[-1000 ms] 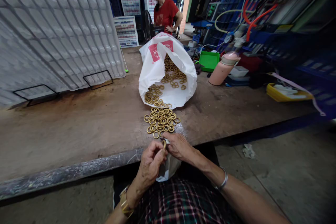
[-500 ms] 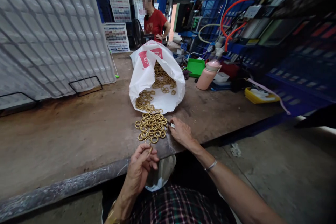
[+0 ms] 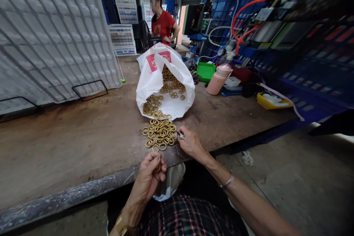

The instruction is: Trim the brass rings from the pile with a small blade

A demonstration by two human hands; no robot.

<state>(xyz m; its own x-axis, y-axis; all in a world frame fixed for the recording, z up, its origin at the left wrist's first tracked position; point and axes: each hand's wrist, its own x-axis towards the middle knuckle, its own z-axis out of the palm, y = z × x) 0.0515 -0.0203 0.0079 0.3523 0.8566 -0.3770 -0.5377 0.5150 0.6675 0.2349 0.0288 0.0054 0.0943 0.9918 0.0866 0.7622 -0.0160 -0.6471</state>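
A pile of brass-coloured metal rings (image 3: 162,132) lies on the worktable in front of me. My left hand (image 3: 151,169), at the table's front edge, pinches a single brass ring (image 3: 159,167) between thumb and fingers. Right of the pile, my right hand (image 3: 190,142) is closed around a small tool (image 3: 180,135) with a dark, narrow tip and a pale body. That tip points at the pile's right side; whether it is a knife cannot be made out. Behind the pile, a white plastic sack (image 3: 179,108) lies on its side, its mouth facing me, with many more rings inside.
Stacked white plastic trays (image 3: 55,37) stand at the left of the worktable (image 3: 69,143). A pink bottle (image 3: 219,81), green tray (image 3: 205,72) and yellow tray (image 3: 272,101) sit to the right. Beyond the table stands a person in a red shirt (image 3: 163,25).
My right hand has shifted slightly, and the tool in it is tilted differently. The ring in my left fingers has turned and sits a little lower. The pile looks the same.
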